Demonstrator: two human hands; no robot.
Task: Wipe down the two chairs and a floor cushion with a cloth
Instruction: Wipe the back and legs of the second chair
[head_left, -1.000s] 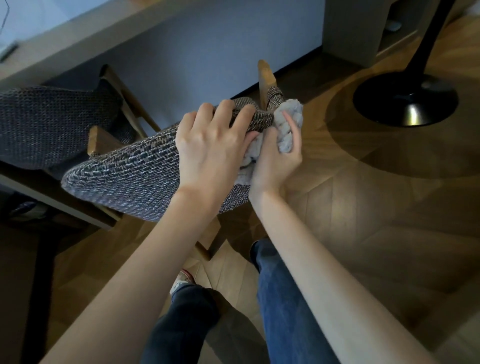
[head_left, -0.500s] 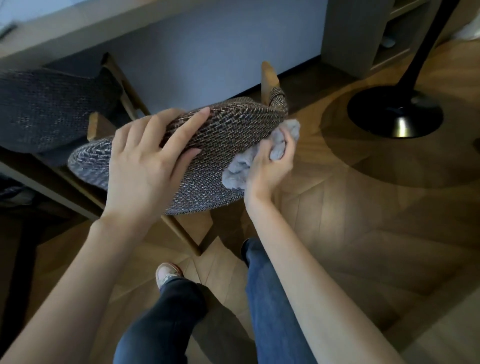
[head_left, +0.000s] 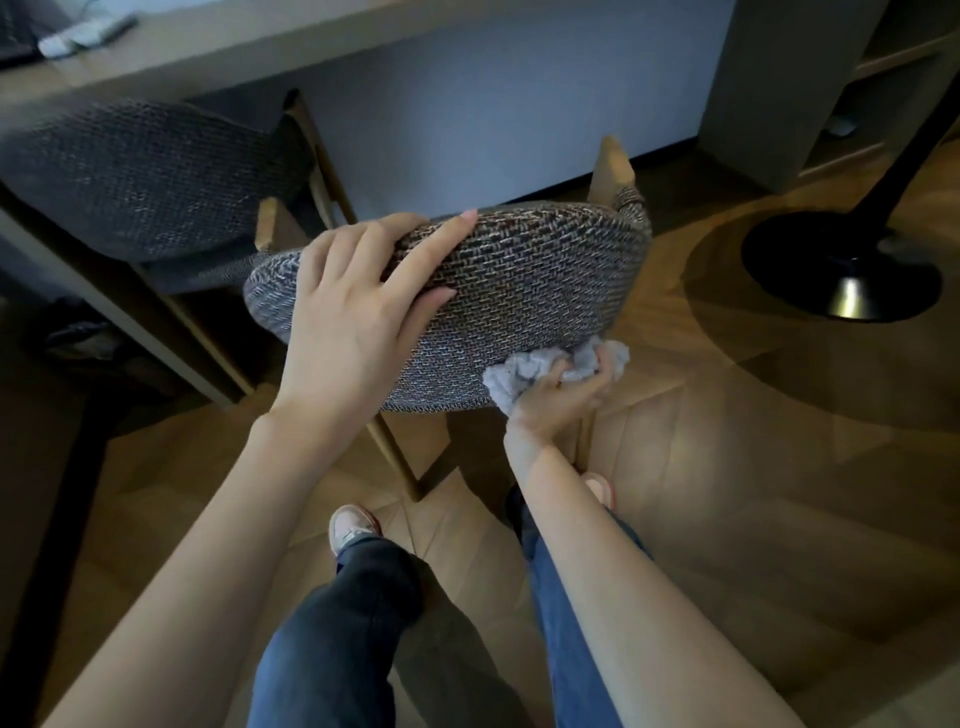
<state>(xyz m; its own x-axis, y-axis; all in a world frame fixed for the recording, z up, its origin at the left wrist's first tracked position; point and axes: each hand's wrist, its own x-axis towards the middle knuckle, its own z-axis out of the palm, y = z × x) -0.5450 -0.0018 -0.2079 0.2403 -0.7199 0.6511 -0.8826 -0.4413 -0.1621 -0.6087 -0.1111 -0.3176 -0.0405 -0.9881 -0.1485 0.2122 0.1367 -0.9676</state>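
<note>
A chair with a grey woven fabric backrest (head_left: 530, 280) and wooden posts stands in front of me. My left hand (head_left: 358, 317) rests on the backrest's upper left part, fingers spread and nearly straight over its top edge. My right hand (head_left: 566, 395) grips a crumpled light grey cloth (head_left: 535, 369) and presses it against the lower right edge of the backrest. A second chair (head_left: 140, 176) with the same dark woven fabric stands at the left, partly under the desk.
A long desk (head_left: 218, 36) runs along the wall at the top. A black round lamp base (head_left: 841, 270) with its pole stands on the wooden floor at the right. A cabinet (head_left: 779, 88) is at the top right. My legs and shoes are below.
My right hand has slid the cloth down from the backrest's top right corner to its lower edge. My left hand has shifted left along the top and flattened.
</note>
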